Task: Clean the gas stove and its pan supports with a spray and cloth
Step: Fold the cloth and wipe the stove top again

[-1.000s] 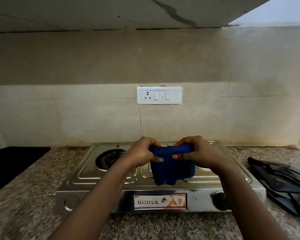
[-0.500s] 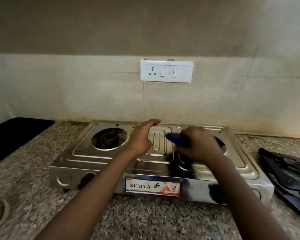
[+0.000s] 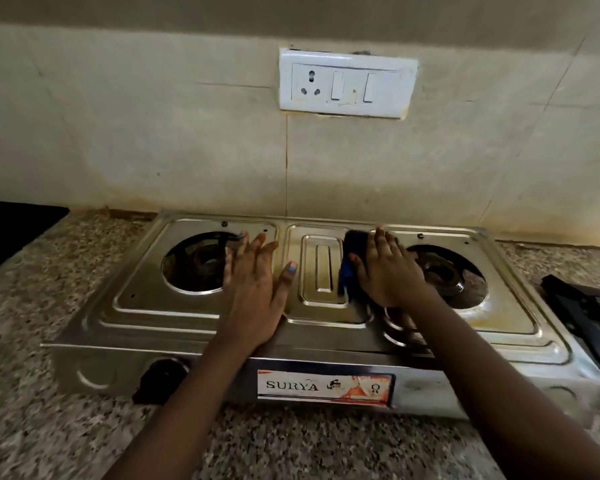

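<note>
The cloth (image 3: 349, 261), dark blue, lies on the top plate of the gas stove (image 3: 326, 317) at centre frame, between the raised middle panel and the right burner opening (image 3: 445, 278). Only its left and upper edges show; the rest is covered by the right hand (image 3: 387, 271), which presses it flat with straight, spread fingers. The left hand (image 3: 255, 292) rests palm-down, fingers extended, on the plate beside the left burner opening (image 3: 198, 263), apparently to steady the appliance.

Handling, judged: the cloth is soft and light and will bunch under sideways force. Hold it under a flat palm or gather it into a pad. The steel plate is rigid and smooth, probably slick when wetted. Its pressed ridges and burner rims will catch the fabric, so work along them. The stove looks light enough to slide on the granite counter (image 3: 49, 410); brace it.

The pan supports (image 3: 589, 317), black, lie on the counter at right frame edge, apart from the stove. A control knob (image 3: 161, 372) sits on the front at lower left. A switch plate (image 3: 347, 86) is on the wall at upper centre. No spray bottle is visible.
</note>
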